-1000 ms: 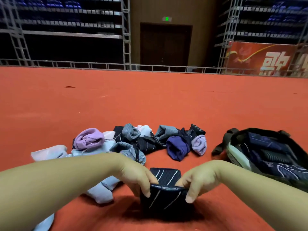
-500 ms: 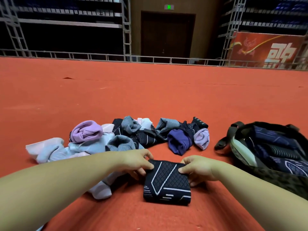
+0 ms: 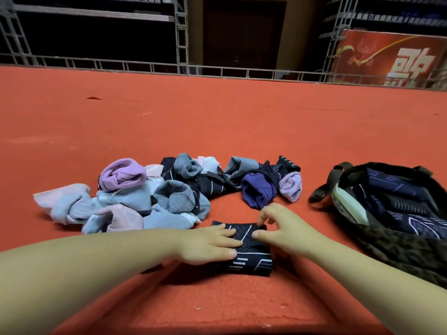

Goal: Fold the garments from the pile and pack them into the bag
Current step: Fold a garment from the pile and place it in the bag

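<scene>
Folded dark navy white-lined garment on red carpet, near edge. Left hand presses flat; right hand pinches it. Crumpled pile remains; dark bag part-filled.

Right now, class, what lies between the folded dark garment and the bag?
In the head view, only bare red carpet separates the folded dark garment from the bag.
</scene>
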A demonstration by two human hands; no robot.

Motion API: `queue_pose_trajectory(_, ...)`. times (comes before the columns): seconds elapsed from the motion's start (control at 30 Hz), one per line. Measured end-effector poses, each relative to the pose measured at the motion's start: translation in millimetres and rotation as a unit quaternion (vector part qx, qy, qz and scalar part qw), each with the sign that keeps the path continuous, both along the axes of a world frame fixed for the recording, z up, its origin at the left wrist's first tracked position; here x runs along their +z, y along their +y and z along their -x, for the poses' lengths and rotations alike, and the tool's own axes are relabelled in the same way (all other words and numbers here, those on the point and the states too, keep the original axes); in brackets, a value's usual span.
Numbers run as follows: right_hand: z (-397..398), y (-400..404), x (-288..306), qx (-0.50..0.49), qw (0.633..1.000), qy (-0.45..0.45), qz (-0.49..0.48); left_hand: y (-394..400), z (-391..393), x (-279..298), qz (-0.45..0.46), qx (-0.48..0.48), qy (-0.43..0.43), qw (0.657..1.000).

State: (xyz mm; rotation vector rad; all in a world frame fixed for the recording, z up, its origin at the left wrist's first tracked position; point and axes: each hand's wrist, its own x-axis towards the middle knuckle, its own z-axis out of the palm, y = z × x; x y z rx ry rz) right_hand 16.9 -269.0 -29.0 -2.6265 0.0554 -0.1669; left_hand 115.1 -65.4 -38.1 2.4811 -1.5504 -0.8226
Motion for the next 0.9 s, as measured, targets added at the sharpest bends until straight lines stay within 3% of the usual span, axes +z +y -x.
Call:
queue_pose_trajectory(0.13, 26, 14, -9, 0.136, 0.981, 0.012, 0.137, 4, -2, -10, -0.017, -0.045, -0.042, 0.998)
queue_pose_trajectory(0.23, 33, 15, -18, 0.147, 0.970, 0.008, 0.193, 5, 1, -12, -0.021, -0.061, -0.064, 0.996)
queue_pose_trajectory(0.33, 35, 20, -20, 0.157, 0.958, -0.059, 0.233, 6, 6, -7, -0.019, -0.057, -0.075, 0.995)
queue_pose_trajectory(0.47, 35, 25, -14, 0.135, 0.974, -0.051, 0.178, 17, 17, 2, 0.057, -0.058, -0.168, 0.982)
queue_pose_trajectory(0.6, 44, 27, -1, 0.126, 0.985, -0.033, 0.115, 19, 26, 10, 0.173, -0.038, -0.191, 0.965)
queue_pose_trajectory(0.77, 47, 26, -3, 0.049, 0.997, 0.003, -0.057, 21, 23, 17, 0.175, 0.049, -0.013, 0.983)
queue_pose_trajectory(0.9, 41, 21, -15, -0.024, 0.982, -0.020, -0.187, 16, 19, 10, 0.216, 0.143, 0.137, 0.956)
